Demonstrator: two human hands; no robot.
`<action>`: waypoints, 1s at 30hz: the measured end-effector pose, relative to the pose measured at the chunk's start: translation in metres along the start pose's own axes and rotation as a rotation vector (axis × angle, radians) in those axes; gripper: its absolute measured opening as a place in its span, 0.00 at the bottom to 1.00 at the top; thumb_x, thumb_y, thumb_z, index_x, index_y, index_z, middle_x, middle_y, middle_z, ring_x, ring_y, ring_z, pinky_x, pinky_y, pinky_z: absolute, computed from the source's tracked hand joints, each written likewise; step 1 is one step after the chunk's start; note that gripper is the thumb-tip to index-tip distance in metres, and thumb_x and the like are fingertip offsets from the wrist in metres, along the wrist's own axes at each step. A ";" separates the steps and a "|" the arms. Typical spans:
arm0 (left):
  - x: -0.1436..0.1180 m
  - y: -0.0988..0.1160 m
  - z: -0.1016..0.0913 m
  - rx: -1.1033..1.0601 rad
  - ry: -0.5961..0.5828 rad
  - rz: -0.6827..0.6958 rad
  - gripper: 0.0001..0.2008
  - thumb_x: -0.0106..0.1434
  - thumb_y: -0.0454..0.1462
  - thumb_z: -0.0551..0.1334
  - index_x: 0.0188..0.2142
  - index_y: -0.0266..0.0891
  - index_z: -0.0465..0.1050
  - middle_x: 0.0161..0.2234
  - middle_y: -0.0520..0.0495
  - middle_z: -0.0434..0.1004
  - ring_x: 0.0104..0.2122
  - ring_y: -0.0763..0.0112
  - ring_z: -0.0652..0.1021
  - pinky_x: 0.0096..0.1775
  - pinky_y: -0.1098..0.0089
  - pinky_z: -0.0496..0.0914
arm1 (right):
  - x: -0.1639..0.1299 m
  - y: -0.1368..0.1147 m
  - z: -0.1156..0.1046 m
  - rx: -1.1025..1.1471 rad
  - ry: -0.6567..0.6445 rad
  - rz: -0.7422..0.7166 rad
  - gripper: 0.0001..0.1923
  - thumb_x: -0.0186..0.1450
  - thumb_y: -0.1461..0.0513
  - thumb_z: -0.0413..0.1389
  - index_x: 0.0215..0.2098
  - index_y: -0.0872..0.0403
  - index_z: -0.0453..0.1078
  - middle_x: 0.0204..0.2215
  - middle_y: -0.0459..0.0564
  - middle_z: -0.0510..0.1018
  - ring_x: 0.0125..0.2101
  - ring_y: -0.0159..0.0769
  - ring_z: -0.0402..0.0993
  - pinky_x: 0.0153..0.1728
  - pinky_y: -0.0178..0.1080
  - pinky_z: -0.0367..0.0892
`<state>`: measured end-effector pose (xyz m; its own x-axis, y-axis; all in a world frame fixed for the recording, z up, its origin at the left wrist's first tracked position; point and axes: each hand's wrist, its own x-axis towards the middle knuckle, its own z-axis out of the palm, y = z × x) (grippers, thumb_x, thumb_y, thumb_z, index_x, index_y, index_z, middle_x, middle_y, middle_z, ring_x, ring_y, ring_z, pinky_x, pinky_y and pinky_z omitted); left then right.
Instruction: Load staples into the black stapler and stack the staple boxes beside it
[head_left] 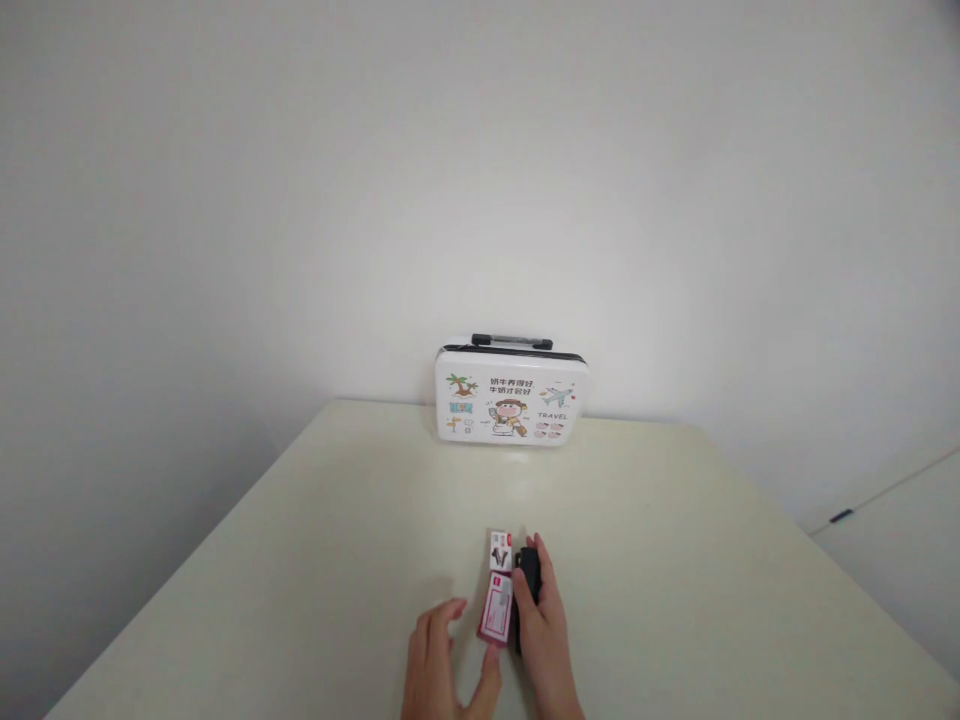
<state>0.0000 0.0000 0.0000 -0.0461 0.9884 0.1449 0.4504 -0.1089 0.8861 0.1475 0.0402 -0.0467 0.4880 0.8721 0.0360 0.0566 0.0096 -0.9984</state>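
On the table in front of me, two small boxes lie end to end. The farther one is a white and red box (500, 551) with a dark picture on it. Nearer to me is a pink and white box (496, 608). My right hand (544, 625) is closed around a long black stapler (529, 570), largely covered by the fingers, right alongside the boxes. To the left of the pink box is my left hand (446, 665), thumb and fingers spread apart. Its thumb tip is at the box's near end; whether it touches cannot be told.
At the back of the pale table (337, 520), a white case (512, 395) with cartoon travel pictures and a black-ended handle (512, 341) stands upright near the wall (510, 180). A thin line with a small dark piece (841, 516) runs along the right side.
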 end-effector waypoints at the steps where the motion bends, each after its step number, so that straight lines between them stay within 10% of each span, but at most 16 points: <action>1: 0.007 0.000 0.011 0.074 0.034 0.052 0.24 0.60 0.42 0.62 0.55 0.39 0.68 0.52 0.38 0.73 0.53 0.53 0.74 0.54 0.53 0.71 | 0.000 0.000 -0.004 -0.003 -0.008 0.004 0.37 0.68 0.44 0.54 0.70 0.50 0.57 0.69 0.52 0.63 0.68 0.45 0.58 0.69 0.49 0.53; 7: 0.026 0.007 0.039 0.388 -0.127 0.064 0.26 0.59 0.36 0.60 0.59 0.41 0.68 0.52 0.40 0.73 0.52 0.54 0.74 0.53 0.56 0.69 | 0.002 0.009 -0.045 -0.169 -0.031 -0.069 0.38 0.70 0.45 0.52 0.73 0.50 0.50 0.71 0.52 0.57 0.71 0.44 0.50 0.71 0.52 0.43; 20: 0.092 -0.048 -0.018 0.502 0.035 0.111 0.18 0.67 0.43 0.56 0.54 0.43 0.73 0.48 0.44 0.77 0.49 0.57 0.76 0.53 0.58 0.69 | 0.000 0.010 -0.049 -0.263 -0.071 -0.135 0.34 0.71 0.48 0.51 0.71 0.52 0.56 0.69 0.54 0.62 0.68 0.47 0.57 0.69 0.53 0.51; 30: 0.044 -0.082 -0.048 0.780 0.217 0.037 0.19 0.66 0.45 0.57 0.54 0.43 0.72 0.55 0.42 0.73 0.52 0.52 0.73 0.51 0.51 0.67 | 0.003 0.006 -0.050 -0.194 -0.022 -0.076 0.39 0.65 0.45 0.58 0.68 0.53 0.61 0.65 0.56 0.69 0.65 0.53 0.63 0.67 0.56 0.55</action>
<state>-0.0819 0.0473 -0.0447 -0.1545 0.9343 0.3211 0.9434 0.0429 0.3289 0.1926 0.0182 -0.0501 0.4568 0.8830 0.1082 0.2603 -0.0164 -0.9654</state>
